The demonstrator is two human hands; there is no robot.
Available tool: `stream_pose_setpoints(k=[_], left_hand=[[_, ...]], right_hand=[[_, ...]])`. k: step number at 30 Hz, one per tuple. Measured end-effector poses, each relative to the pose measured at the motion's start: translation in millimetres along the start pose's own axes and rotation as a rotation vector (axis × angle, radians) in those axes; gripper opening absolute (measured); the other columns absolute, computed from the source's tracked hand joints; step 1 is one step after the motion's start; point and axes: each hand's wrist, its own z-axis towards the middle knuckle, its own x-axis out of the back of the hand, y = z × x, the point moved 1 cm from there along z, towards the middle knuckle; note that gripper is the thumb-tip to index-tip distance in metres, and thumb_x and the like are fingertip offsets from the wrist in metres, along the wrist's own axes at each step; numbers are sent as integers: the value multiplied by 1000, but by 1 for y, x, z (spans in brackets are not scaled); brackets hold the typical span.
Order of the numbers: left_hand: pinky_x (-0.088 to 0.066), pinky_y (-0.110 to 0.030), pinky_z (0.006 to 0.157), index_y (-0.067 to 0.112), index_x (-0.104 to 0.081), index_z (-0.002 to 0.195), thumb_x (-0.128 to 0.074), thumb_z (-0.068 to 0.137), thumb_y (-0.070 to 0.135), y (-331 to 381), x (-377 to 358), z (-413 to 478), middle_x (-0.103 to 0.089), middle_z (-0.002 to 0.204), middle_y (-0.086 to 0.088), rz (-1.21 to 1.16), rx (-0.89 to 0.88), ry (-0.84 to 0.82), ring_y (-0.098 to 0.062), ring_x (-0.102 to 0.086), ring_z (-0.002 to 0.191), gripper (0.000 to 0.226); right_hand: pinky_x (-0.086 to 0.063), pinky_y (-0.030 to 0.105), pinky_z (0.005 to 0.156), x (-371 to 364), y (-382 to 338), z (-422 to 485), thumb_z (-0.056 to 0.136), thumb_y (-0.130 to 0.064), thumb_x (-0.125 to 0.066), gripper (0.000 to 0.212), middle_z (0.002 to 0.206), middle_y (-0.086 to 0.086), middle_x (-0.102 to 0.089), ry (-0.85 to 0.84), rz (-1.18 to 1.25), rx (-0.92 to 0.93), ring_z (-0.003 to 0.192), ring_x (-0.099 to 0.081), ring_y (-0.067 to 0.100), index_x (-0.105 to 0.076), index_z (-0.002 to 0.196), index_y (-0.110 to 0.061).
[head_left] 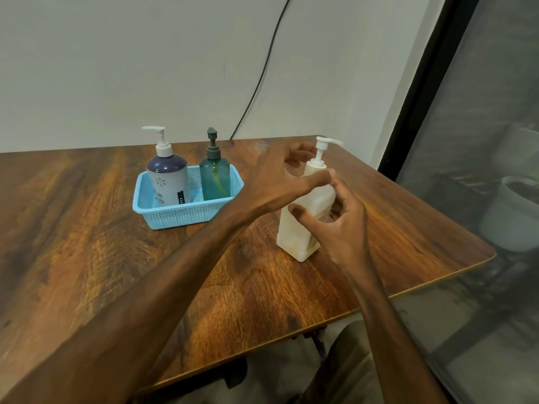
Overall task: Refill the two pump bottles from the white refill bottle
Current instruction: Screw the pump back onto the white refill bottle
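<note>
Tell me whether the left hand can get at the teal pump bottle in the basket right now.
Probably yes. The left hand is at the pump of the white refill bottle, but the teal pump bottle stands upright in the blue basket beside that wrist, nothing between.

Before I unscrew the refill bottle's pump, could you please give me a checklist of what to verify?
1. White refill bottle upright on the table: ok.
2. Right hand curled round its body: ok.
3. Left hand has a grip on the pump collar: cannot tell.
4. Refill pump removed: not ok, it is on.
5. Purple pump bottle and teal pump bottle upright in the blue basket: ok.
6. Their pumps off for filling: not ok.
</note>
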Motion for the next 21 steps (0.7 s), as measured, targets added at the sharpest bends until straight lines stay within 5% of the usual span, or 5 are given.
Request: stream_pose_setpoints(k=[3, 6, 10, 17, 21], left_hand=[[-52, -17, 72, 22, -77, 113, -86, 79, 49, -2, -1, -1, -75, 93, 13, 21, -24, 55, 3, -67, 83, 44], [-48, -10, 67, 22, -82, 105, -89, 78, 39, -2, -5, -7, -78, 91, 12, -23, -62, 105, 7, -67, 78, 33], [-48, -2, 73, 25, -80, 113, -89, 78, 40, -6, -13, -17, -76, 104, 16, -63, 14, 174, 15, -67, 90, 39], [-55, -29, 98, 21, -76, 123, -77, 92, 32, -14, 7, -3, -76, 120, 10, -179, 49, -191, -6, -69, 112, 32], [-53, -19, 85, 21, -72, 128, -70, 98, 31, -12, 2, -8, -75, 121, 8, -177, 5, -199, 0, -69, 106, 31]], right_hand=[[-57, 18, 86, -1, -4, -3, 76, -30, -89, 70, 120, -37, -60, -7, 41, -21, 111, -59, -15, -53, 135, -36], [-58, 19, 80, 1, -3, -4, 76, -26, -89, 69, 120, -18, -67, -5, 68, -33, 108, -66, -3, -56, 136, -24], [-57, 19, 80, 3, -4, -4, 76, -21, -89, 65, 115, -23, -67, -22, 97, -33, 108, -66, -3, -55, 130, -29], [-62, 33, 85, 4, -4, -2, 72, -31, -92, 70, 119, -11, -69, -26, 31, -64, 106, -68, 2, -59, 133, -22], [-60, 39, 93, 11, -4, 3, 72, -38, -91, 77, 125, -11, -67, -134, -3, -125, 112, -65, 4, -54, 139, -28]])
